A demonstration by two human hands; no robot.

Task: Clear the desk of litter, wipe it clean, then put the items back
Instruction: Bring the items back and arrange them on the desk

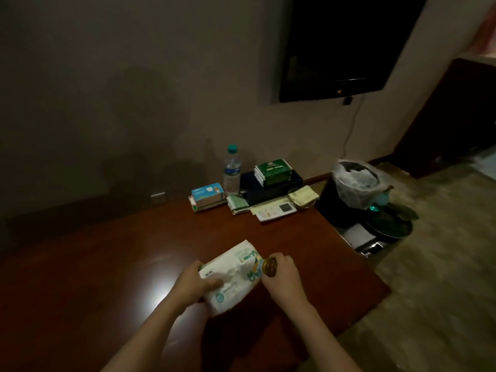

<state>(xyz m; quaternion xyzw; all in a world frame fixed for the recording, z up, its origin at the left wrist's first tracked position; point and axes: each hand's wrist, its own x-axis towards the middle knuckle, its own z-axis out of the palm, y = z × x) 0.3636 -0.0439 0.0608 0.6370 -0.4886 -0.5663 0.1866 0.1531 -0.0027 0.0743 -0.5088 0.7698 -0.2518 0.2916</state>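
Pretty dim from where I'm watching, so the whole left side of the desk (107, 259) just fades into shadow apart from one bright glare spot, and I can't make out what the small pale thing by the wall back there is. Near the front edge, my left hand (197, 281) is curled round the left end of a white tissue pack (233, 275), thumb laid across its top, pack lying flat on the wood. The print on it is too blurry to read. Touching the pack's right end, my right hand (281, 272) is wrapped round a small gold-coloured round object (269, 267); can't tell what it actually is. Well apart, at the back: a blue box (208, 194), a water bottle (231, 170), a green packet (273, 170) sitting on a dark box, and some papers. Off the right edge stands a bin (354, 183) with a plastic liner, contents unclear.
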